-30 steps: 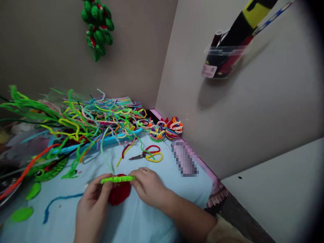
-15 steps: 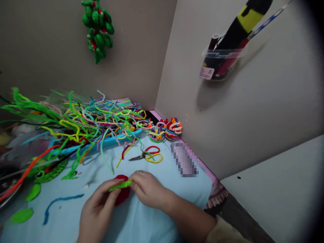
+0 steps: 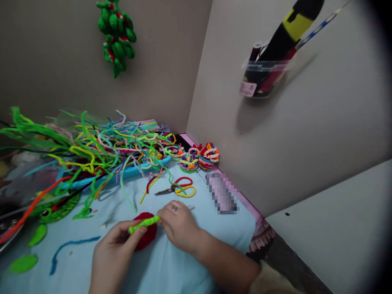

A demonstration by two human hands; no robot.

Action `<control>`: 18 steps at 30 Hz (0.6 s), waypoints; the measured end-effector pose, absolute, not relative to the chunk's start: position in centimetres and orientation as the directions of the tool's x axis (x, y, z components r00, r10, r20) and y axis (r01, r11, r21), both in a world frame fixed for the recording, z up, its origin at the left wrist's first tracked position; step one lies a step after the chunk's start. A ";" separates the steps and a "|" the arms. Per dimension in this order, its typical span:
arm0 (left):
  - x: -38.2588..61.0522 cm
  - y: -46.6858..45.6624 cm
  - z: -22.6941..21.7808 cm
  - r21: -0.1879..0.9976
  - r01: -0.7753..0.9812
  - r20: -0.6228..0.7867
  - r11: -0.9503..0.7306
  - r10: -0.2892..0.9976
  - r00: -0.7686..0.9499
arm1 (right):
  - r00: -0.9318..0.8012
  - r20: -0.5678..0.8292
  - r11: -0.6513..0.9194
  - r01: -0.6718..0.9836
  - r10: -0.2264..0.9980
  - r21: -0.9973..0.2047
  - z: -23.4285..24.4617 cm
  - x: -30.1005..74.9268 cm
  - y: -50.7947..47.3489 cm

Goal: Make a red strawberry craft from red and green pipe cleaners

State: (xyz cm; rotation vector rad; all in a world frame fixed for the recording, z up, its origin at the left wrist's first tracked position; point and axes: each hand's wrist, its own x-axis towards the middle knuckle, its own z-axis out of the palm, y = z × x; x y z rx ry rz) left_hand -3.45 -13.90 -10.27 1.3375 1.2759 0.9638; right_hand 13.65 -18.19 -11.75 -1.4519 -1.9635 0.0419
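A short lime-green pipe cleaner [image 3: 143, 223] is pinched at both ends between my hands. My left hand [image 3: 113, 255] grips its lower left end with thumb and fingers. At the right end, my right hand [image 3: 177, 224] has its fingers closed on it. Just beneath lies a round red fuzzy piece [image 3: 146, 236] on the light blue cloth [image 3: 171, 269], partly hidden by my fingers.
A big tangle of coloured pipe cleaners [image 3: 101, 143] fills a blue tray at the back left. Scissors [image 3: 176, 190] with red and yellow handles lie behind my hands. Small multicoloured figures [image 3: 199, 157] sit in the corner. A green decoration [image 3: 116, 34] hangs on the wall.
My hands have drawn closer together, and the green pipe cleaner, held level and stretched a second ago, now tilts down to the left and looks shorter.
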 end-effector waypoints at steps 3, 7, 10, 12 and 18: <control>-3.4 -13.8 -10.3 0.980 0.200 -0.052 0.020 0.986 0.156 | -0.163 0.485 0.410 0.787 0.859 -0.462 -11.5 13.4 -18.3; -3.2 -13.8 -10.9 0.968 0.224 0.051 -0.115 0.961 0.273 | -0.200 0.452 0.425 0.771 0.869 -0.475 -11.6 13.2 -18.3; -3.4 -13.8 -11.1 0.913 0.245 0.233 -0.326 0.910 0.342 | -0.173 0.420 0.378 0.796 0.891 -0.473 -11.7 13.3 -18.2; -3.6 -13.7 -11.2 0.802 0.279 0.405 -0.528 0.825 0.395 | -0.162 0.418 0.365 0.805 0.894 -0.468 -11.7 13.5 -18.2; -4.4 -13.0 -11.0 0.490 0.329 0.632 -0.807 0.589 0.504 | -0.209 0.431 0.408 0.798 0.878 -0.444 -11.6 13.8 -18.4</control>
